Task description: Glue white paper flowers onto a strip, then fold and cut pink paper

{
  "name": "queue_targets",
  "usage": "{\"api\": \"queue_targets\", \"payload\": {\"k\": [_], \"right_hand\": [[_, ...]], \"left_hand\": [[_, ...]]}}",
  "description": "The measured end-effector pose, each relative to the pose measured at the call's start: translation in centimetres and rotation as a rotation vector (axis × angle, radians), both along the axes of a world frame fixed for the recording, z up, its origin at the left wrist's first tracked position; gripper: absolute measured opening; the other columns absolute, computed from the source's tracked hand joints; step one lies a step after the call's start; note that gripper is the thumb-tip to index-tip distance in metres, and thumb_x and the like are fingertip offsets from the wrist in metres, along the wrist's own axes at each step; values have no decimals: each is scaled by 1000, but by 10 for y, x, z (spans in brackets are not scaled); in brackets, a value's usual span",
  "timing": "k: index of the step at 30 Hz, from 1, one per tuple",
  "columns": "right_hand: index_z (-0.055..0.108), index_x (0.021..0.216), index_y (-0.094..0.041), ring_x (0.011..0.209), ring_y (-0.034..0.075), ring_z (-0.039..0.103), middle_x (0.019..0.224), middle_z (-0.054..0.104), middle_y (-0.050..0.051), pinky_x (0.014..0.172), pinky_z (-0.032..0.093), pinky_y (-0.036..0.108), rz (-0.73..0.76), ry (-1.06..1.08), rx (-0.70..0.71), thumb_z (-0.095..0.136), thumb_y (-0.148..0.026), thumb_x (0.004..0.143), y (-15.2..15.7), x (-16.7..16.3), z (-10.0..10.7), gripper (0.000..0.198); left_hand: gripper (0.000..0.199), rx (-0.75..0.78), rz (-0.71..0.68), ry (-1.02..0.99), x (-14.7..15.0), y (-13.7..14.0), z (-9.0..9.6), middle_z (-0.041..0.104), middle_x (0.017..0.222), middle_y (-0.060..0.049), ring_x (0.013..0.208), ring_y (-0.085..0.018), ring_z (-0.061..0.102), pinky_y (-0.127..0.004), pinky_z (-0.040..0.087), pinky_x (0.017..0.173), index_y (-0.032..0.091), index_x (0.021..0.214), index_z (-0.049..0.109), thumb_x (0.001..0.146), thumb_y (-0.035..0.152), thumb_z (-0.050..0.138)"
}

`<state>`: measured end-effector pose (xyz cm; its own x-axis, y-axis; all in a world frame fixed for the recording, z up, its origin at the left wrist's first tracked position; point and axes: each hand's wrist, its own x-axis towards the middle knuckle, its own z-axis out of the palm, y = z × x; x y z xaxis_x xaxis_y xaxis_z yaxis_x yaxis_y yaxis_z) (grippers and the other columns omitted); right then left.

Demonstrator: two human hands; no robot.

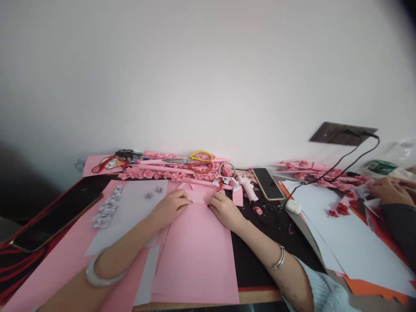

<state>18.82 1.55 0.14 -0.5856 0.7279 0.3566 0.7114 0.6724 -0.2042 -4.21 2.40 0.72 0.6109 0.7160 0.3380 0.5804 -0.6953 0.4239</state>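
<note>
A large sheet of pink paper (pixel 198 255) lies in front of me, its far end folded over into a flap (pixel 198 197). My left hand (pixel 173 207) is closed on the left end of the fold, fingertips pressing the paper. At the right end of that fold, my right hand (pixel 225 210) is closed on the paper too, fingers curled. Under my left forearm are a white sheet (pixel 130 203) and more pink paper (pixel 69 251). White paper roses (pixel 108 208) lie in a cluster on the left, with two small ones (pixel 153 192) closer to my left hand.
Scissors (pixel 198 161), pink paper roses (pixel 175 175), a pink glue gun (pixel 247 188) and a phone (pixel 268 184) lie along the wall. A dark tablet-like device (pixel 58 216) is at left. On the right, a co-worker's hand (pixel 391 190) is beside white sheets (pixel 351 234) and red flowers (pixel 341 209).
</note>
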Motion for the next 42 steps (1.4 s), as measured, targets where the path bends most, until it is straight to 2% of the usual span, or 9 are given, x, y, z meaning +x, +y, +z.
{"api": "queue_targets", "payload": {"k": [11, 23, 27, 33, 37, 42], "right_hand": [[62, 102, -17, 82, 18, 49, 87, 54, 7, 76, 42, 30, 43, -80, 80, 42, -17, 89, -3, 2, -6, 24], [61, 106, -16, 98, 19, 52, 106, 59, 10, 86, 43, 32, 59, -144, 108, 43, -14, 88, -5, 1, -6, 25], [59, 109, -14, 104, 20, 54, 112, 61, 11, 90, 43, 33, 43, -190, 105, 43, -12, 87, -7, -1, -6, 27], [53, 116, -14, 105, 21, 57, 115, 60, 12, 84, 48, 30, -15, -267, 61, 43, -6, 84, -20, -6, 1, 35], [51, 119, -9, 109, 23, 54, 119, 56, 16, 86, 48, 33, -21, -297, 44, 43, -2, 81, -27, -9, 4, 39], [48, 122, -7, 114, 23, 49, 124, 52, 17, 96, 40, 37, -21, -305, 42, 39, -5, 83, -32, -14, 3, 40]], "left_hand": [[26, 21, -9, 15, -1, -3, -4, 53, 84, -4, 82, -15, 50, -27, 40, 76, 20, 93, 67, 86, 16, 43], [29, 32, -40, 34, -4, -1, -7, 58, 87, -3, 82, -15, 53, -26, 41, 76, 23, 95, 67, 86, 14, 41], [27, 60, -23, 66, -1, -3, -4, 56, 85, -3, 81, -15, 52, -26, 40, 75, 21, 89, 68, 87, 17, 41], [33, 112, 21, 117, 4, -9, 0, 51, 75, -3, 72, -15, 47, -27, 37, 68, 17, 74, 67, 89, 23, 38], [31, 124, -15, 164, 2, -10, 0, 53, 74, -3, 70, -14, 49, -26, 38, 67, 18, 79, 66, 89, 21, 37], [26, 141, -30, 226, 3, -16, 1, 55, 77, -4, 75, -16, 50, -28, 39, 69, 19, 91, 65, 83, 16, 41]]}}
